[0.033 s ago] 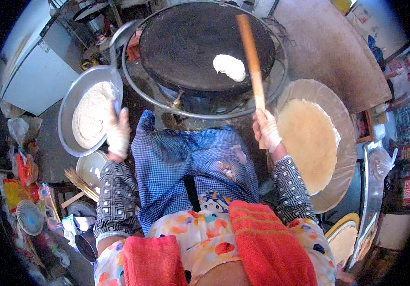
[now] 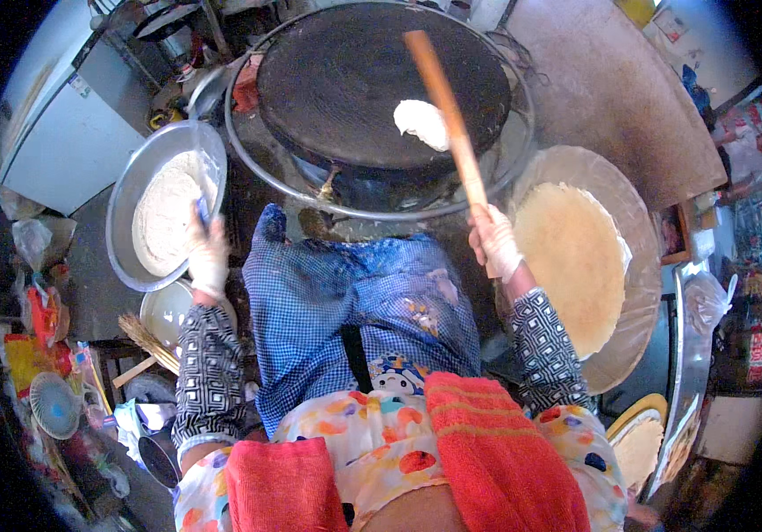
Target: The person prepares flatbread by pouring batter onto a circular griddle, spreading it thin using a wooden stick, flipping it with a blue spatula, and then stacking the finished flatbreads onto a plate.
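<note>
My left hand (image 2: 208,257), in a thin pale glove, is closed on a blue handle (image 2: 202,210) at the rim of a metal basin (image 2: 119,232) of pale batter (image 2: 161,226). A silvery ladle head (image 2: 208,93) shows beyond the basin; its link to the handle is blurred. My right hand (image 2: 494,239), also gloved, grips a long flat wooden spatula (image 2: 443,97). The spatula slants over a round black griddle (image 2: 336,89). Close beside its blade a white lump of batter (image 2: 422,124) rests on the griddle.
At right, a large round pancake (image 2: 571,266) lies on a plastic-covered round tray (image 2: 642,293). A brown tabletop (image 2: 611,89) stands behind it. A metal ring (image 2: 372,215) surrounds the griddle. Below the basin are a pale bowl (image 2: 164,315) and a straw brush (image 2: 146,341).
My left hand has shifted slightly left, and the ladle head has swung left and down. The spatula's far end has tipped left, closer to the batter lump.
</note>
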### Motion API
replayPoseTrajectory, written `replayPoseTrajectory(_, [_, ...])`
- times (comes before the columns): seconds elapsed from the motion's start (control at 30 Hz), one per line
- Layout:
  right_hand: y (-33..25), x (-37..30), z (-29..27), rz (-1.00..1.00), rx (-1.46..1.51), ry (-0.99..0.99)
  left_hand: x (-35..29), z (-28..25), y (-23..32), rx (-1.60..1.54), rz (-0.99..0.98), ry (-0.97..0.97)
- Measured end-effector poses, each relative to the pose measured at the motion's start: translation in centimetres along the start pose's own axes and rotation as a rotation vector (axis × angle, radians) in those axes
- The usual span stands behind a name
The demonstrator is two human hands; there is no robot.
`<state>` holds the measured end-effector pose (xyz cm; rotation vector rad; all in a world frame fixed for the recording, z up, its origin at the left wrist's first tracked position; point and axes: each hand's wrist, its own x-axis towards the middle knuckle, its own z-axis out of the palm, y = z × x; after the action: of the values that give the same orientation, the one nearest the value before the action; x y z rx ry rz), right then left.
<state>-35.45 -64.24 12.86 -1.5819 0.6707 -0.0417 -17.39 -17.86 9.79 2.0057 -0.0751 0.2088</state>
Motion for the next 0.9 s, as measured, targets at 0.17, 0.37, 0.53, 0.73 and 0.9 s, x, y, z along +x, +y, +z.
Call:
replayPoseTrajectory(0.17, [-2.0,1.8,3.4,-0.223,-1.072,-0.108,0.3,-8.3,-16.9,0.739,-0.029,-0.001])
replayPoseTrajectory(0.37, [-1.6,5.2,3.4,-0.248,-1.038,0.254,-0.8,-8.2,-19.9,0.842,-0.520,-0.193])
replayPoseTrajectory(0.53, [-0.9,2.5,5.2,-0.305,-0.969,0.181,1.2,-8.1,-15.6,1.056,-0.570,-0.465])
replayPoseTrajectory(0.73, [-6.5,0.0,9.1,-0.430,-1.079,0.055,2.9,-6.8,-9.8,1.034,0.662,0.044])
replayPoseTrajectory(0.9, [-0.8,4.7,2.8,-0.247,-1.112,0.371,-4.6,11.8,10.5,0.662,0.829,-0.397])
